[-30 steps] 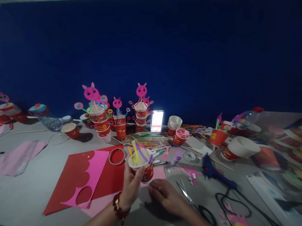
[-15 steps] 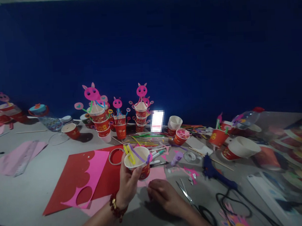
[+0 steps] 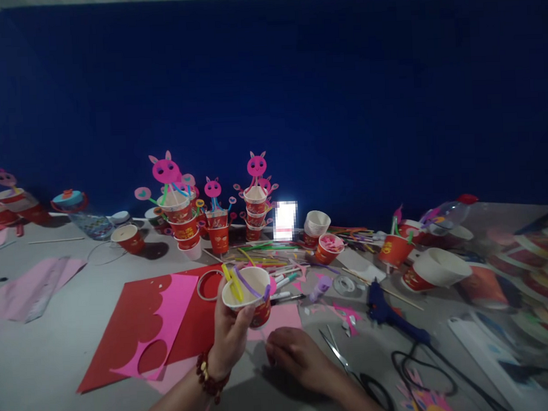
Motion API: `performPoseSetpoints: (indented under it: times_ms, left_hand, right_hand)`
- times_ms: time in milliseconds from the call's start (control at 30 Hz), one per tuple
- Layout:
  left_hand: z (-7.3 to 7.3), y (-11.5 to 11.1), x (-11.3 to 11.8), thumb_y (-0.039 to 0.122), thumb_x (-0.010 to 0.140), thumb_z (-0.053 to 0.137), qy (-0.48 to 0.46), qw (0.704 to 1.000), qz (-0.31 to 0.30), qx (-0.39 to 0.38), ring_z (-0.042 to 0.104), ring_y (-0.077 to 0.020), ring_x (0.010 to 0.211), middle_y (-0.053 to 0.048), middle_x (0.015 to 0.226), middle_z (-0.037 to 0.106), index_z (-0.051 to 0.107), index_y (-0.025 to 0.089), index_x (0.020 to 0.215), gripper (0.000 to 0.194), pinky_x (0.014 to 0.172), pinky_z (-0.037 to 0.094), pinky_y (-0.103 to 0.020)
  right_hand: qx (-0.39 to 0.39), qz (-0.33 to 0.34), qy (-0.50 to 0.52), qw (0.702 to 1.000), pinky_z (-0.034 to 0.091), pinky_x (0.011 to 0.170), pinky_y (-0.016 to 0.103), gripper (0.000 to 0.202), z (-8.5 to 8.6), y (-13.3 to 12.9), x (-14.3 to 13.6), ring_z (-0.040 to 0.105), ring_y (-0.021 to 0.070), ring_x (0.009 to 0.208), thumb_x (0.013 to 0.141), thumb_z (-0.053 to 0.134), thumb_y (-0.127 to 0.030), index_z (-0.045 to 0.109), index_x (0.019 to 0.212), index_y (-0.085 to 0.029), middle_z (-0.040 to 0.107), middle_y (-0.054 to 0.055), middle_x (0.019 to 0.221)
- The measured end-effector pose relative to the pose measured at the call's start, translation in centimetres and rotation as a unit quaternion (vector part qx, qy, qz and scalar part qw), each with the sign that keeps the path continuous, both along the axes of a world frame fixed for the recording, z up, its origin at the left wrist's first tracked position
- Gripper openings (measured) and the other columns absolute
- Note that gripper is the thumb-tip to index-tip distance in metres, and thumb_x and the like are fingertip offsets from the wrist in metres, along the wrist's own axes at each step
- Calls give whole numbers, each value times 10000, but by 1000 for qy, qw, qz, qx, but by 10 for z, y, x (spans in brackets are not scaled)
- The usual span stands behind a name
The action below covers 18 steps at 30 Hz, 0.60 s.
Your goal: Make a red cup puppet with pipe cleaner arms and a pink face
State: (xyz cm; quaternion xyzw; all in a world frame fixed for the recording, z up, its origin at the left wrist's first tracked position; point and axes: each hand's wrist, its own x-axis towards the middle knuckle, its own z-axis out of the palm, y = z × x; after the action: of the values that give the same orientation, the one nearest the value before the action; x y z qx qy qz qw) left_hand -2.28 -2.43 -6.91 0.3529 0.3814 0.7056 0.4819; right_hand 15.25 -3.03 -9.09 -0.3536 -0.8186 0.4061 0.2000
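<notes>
My left hand is wrapped round a red and white paper cup, tilted so its open mouth faces me. A yellow strip and a purple strip, both bent, stick out over the cup's rim. Something pink shows at the right side of the rim. Just below and right of the cup, my right hand rests on the table with its fingers curled in; nothing shows in it. Pink paper lies under and behind the hands.
Scissors lie right of my right hand. Beyond them is a blue glue gun with its cord. Red card and cut pink paper lie left. Pink-faced cup figures, a lit screen and stacked cups stand behind.
The cup in my left hand has shifted slightly left and turned a little. My right hand has barely moved and stays curled on the table.
</notes>
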Motion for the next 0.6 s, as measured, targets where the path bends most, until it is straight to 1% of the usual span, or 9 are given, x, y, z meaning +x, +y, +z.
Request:
performPoseSetpoints:
  times_ms: [133,233,367,433,500,600]
  left_hand:
    - [0,1,-1,384,790,787,13,999,4,44,573,-324,1278,-124,1341,641,586,239,1330,594,1091,449,-452]
    - [0,2,-2,379,796,779,21,998,11,51,579,-324,1268,-129,1324,649,561,238,1360,621,1068,467,-439]
    - [-2,3,-3,393,823,748,37,997,9,60,571,-331,1272,-141,1317,651,543,228,1375,612,1033,492,-429]
    - [-3,2,-2,418,815,753,38,998,9,49,581,-332,1259,-143,1296,663,544,222,1370,625,1035,488,-434]
    - [-3,0,0,453,774,786,37,999,13,19,609,-331,1224,-140,1262,683,555,218,1357,670,1038,485,-434]
    - [-1,-2,4,469,713,830,63,998,13,-13,652,-325,1155,-134,1204,710,566,213,1346,732,1017,499,-417]
  right_hand:
    - [1,3,-14,1000,400,657,240,463,0,0,0,581,150,693,1045,360,-422,606,722,-199,628,13,714]
    - [0,7,-22,1000,394,645,240,452,-2,1,1,573,148,685,1046,367,-407,613,730,-198,628,9,713]
    - [3,10,-18,1000,395,640,244,445,-2,0,1,572,148,680,1044,375,-399,618,731,-197,630,7,712]
    - [0,4,0,1000,409,656,245,460,-1,0,1,587,153,699,1047,357,-406,628,739,-198,644,14,724]
    - [-4,0,14,1000,420,660,245,473,0,-1,0,594,154,702,1047,346,-415,640,746,-198,653,19,731]
    - [-4,1,4,1000,424,651,246,460,-1,-2,-3,599,159,691,1033,378,-409,653,734,-193,659,24,719]
